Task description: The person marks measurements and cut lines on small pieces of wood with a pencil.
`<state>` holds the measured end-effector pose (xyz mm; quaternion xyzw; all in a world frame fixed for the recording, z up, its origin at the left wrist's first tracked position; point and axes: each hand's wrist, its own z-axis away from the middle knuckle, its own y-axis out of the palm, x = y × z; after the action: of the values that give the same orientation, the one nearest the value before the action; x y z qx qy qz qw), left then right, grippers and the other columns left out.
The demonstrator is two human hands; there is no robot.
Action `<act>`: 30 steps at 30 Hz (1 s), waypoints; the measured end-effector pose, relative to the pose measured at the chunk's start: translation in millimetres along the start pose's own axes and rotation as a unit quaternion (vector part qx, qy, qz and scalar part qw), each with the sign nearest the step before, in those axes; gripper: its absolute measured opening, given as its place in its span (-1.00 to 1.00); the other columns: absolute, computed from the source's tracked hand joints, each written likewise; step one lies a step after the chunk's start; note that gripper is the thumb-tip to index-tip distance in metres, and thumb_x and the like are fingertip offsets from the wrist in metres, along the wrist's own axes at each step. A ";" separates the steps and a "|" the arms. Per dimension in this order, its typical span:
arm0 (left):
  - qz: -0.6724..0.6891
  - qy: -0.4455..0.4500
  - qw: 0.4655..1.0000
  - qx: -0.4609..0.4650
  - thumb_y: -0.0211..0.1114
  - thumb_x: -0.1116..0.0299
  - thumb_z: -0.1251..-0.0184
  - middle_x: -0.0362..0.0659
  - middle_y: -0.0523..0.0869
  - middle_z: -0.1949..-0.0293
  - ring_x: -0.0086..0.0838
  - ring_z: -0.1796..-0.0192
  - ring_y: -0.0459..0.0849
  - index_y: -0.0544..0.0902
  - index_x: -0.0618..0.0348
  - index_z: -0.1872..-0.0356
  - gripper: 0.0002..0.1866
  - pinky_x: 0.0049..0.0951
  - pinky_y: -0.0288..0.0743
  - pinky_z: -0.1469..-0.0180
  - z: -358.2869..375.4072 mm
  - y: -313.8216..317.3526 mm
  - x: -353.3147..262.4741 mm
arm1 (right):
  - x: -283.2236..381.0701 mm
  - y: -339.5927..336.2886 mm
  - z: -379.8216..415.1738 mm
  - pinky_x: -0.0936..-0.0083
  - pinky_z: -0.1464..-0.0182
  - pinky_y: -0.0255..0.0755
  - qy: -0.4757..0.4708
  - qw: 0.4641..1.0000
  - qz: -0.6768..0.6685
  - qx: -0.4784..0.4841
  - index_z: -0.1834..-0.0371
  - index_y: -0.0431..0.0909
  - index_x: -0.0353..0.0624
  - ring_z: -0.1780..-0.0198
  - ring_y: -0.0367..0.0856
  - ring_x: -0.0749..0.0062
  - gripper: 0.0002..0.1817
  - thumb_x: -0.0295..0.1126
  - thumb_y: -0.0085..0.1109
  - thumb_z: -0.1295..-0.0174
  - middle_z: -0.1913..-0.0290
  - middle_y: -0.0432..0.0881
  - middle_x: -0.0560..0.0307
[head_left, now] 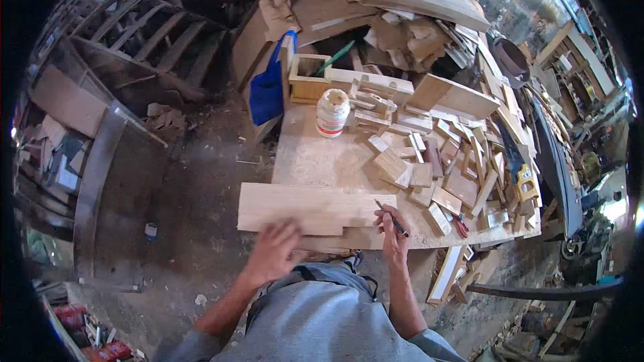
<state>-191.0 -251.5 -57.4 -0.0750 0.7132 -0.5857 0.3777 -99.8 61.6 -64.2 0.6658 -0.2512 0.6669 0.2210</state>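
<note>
One hand (274, 249) motion-blurred, partly hiding the board's (292, 209) near edge.

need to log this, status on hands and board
right hand holding pencil, left hand open, blurred at board, offcuts crowd board's right

Bag (267, 90) hanging there is bright blue, brush (337, 57) is green, jar (333, 114)'s white with a red band, shirt (322, 315)'s plain grey, and the board (292, 209) is pale tan with faint grain lines.
</note>
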 end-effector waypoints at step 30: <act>-0.029 -0.004 0.996 0.084 0.71 -0.12 0.13 0.14 0.13 -0.70 0.09 -0.73 0.03 0.51 0.01 -0.54 0.09 0.23 -0.12 -0.69 -107.7 -21.9 -18.5 | -32.5 -60.0 4.1 0.57 0.07 0.63 -0.040 0.981 0.030 -0.185 -0.31 0.64 -0.31 0.10 0.76 0.47 -0.66 -0.37 0.15 -0.62 -0.06 0.77 0.11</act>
<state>-252.9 -164.1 -26.5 -0.0662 0.6576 -0.6537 0.3686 -58.4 106.9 -94.3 0.6318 -0.3988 0.5878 0.3104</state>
